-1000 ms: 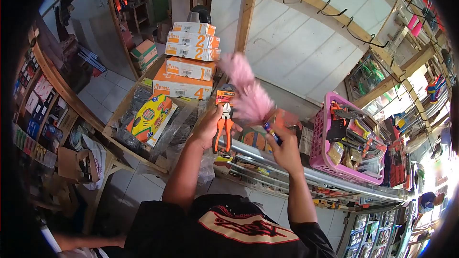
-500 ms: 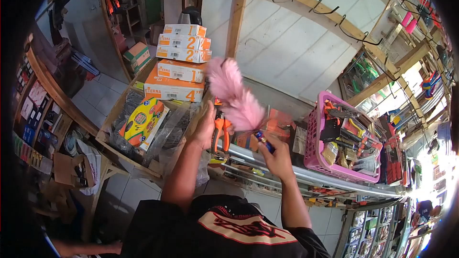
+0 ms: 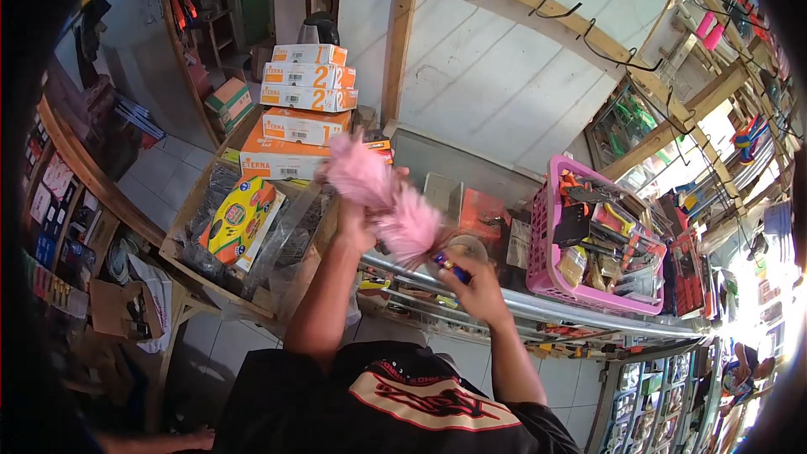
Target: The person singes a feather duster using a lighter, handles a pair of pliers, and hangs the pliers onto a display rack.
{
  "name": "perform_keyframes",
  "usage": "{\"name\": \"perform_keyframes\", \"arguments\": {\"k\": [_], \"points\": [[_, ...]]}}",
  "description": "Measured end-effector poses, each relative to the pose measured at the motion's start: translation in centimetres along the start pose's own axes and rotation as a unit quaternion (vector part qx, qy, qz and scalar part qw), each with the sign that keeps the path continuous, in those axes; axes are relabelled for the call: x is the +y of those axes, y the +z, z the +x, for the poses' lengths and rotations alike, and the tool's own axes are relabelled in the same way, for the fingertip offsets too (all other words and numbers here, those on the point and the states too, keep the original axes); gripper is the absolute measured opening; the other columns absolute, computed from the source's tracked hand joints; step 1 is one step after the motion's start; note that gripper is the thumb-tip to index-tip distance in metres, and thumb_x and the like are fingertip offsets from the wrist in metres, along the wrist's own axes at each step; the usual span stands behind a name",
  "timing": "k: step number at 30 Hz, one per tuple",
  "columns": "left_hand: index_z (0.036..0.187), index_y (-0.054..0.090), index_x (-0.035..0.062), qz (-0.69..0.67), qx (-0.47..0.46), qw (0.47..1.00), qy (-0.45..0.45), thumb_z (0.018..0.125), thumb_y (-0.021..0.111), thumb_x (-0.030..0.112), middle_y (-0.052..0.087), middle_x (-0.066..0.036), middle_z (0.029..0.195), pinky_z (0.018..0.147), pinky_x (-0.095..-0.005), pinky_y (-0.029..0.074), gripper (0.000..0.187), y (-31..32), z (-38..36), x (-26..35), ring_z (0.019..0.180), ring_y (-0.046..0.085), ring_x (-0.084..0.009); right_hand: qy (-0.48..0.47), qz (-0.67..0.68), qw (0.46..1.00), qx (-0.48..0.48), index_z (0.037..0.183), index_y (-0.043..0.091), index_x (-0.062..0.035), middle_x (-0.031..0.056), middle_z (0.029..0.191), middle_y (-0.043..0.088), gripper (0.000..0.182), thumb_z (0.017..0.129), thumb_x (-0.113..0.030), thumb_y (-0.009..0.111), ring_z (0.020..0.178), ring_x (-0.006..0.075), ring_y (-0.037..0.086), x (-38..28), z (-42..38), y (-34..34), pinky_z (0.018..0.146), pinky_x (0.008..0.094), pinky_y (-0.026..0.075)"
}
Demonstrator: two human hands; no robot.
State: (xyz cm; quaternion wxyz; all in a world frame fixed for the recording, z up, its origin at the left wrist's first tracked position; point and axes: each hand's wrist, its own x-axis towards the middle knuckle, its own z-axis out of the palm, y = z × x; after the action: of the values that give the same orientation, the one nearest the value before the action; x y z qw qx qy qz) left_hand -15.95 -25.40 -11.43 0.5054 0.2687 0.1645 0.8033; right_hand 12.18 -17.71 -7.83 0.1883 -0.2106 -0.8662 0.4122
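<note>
My right hand (image 3: 477, 290) is closed around the dark blue, patterned handle (image 3: 452, 267) of a pink feather duster (image 3: 405, 217). The duster's fluffy head is blurred and slants up to the left, across my left hand (image 3: 355, 229). That hand is raised above the counter's near edge, its palm and fingers mostly covered by the feathers. The orange-handled pliers seen at this hand earlier cannot be made out now. Beneath the hands lies the glass-topped counter (image 3: 420, 151), with a round clear item (image 3: 465, 248) near my right hand.
At the right stands a pink basket (image 3: 545, 248) packed with tools. Stacked orange-and-white boxes (image 3: 290, 130) rise at the back left, beside a wooden tray holding a yellow package (image 3: 239, 220) and plastic wrap. Metal hooks (image 3: 555, 8) project from a wooden rail above.
The duster and my right hand have shifted left and slightly down, so the feathers now cover my left hand. The orange-handled pliers have gone out of sight. The view has turned slightly.
</note>
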Motion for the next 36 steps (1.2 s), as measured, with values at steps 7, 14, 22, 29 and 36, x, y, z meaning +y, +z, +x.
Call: {"name": "perform_keyframes", "arguments": {"k": [7, 14, 22, 29, 36], "points": [[0.165, 0.036, 0.0112, 0.005, 0.166, 0.982, 0.094, 0.114, 0.044, 0.054, 0.057, -0.020, 0.153, 0.101, -0.0572, 0.058, 0.067, 0.2, 0.7, -0.6, 0.127, 0.064, -0.0361, 0.011, 0.035, 0.999, 0.016, 0.140, 0.069, 0.0009, 0.0176, 0.120, 0.079, 0.043, 0.102, -0.019, 0.077, 0.106, 0.0165, 0.069, 1.5, 0.2, 1.0, 0.099, 0.0342, 0.053], [0.167, 0.036, 0.0150, -0.052, 0.181, 0.982, 0.033, 0.111, 0.048, 0.061, 0.054, -0.014, 0.157, 0.101, -0.0553, 0.055, 0.074, -0.1, -0.5, 0.7, 0.127, 0.065, -0.0362, 0.048, 0.088, 0.994, 0.040, 0.141, 0.068, 0.0007, 0.0251, 0.129, 0.076, 0.044, 0.103, -0.020, 0.074, 0.115, 0.0318, 0.076, 0.2, 0.5, 1.6, 0.101, 0.0393, 0.055], [0.167, 0.038, 0.0142, -0.129, 0.168, 0.975, 0.072, 0.113, 0.043, 0.055, 0.054, -0.015, 0.161, 0.109, -0.0633, 0.052, 0.068, -1.4, 0.1, 0.4, 0.134, 0.062, -0.0387, 0.009, 0.050, 0.998, 0.031, 0.142, 0.067, 0.0020, 0.0225, 0.111, 0.078, 0.044, 0.103, -0.017, 0.074, 0.098, 0.0218, 0.071, -1.6, 0.6, 2.7, 0.092, 0.0361, 0.056], [0.165, 0.041, 0.0157, -0.172, -0.006, 0.985, 0.021, 0.108, 0.054, 0.056, 0.058, -0.016, 0.154, 0.110, -0.0563, 0.051, 0.070, -2.4, -0.1, 0.0, 0.123, 0.065, -0.0342, 0.033, 0.042, 0.998, 0.029, 0.141, 0.067, 0.0029, 0.0226, 0.110, 0.078, 0.044, 0.103, -0.017, 0.074, 0.094, 0.0211, 0.070, -3.0, 1.1, 2.8, 0.090, 0.0364, 0.056], [0.160, 0.047, 0.0110, -0.082, 0.112, 0.989, 0.041, 0.107, 0.058, 0.056, 0.059, -0.012, 0.155, 0.122, -0.0649, 0.039, 0.070, 1.4, -1.0, 0.6, 0.141, 0.057, -0.0415, 0.066, 0.093, 0.992, 0.050, 0.140, 0.069, 0.0019, 0.0196, 0.109, 0.080, 0.043, 0.102, -0.017, 0.075, 0.093, 0.0162, 0.070, -2.4, 2.4, 2.1, 0.088, 0.0338, 0.055]]}}
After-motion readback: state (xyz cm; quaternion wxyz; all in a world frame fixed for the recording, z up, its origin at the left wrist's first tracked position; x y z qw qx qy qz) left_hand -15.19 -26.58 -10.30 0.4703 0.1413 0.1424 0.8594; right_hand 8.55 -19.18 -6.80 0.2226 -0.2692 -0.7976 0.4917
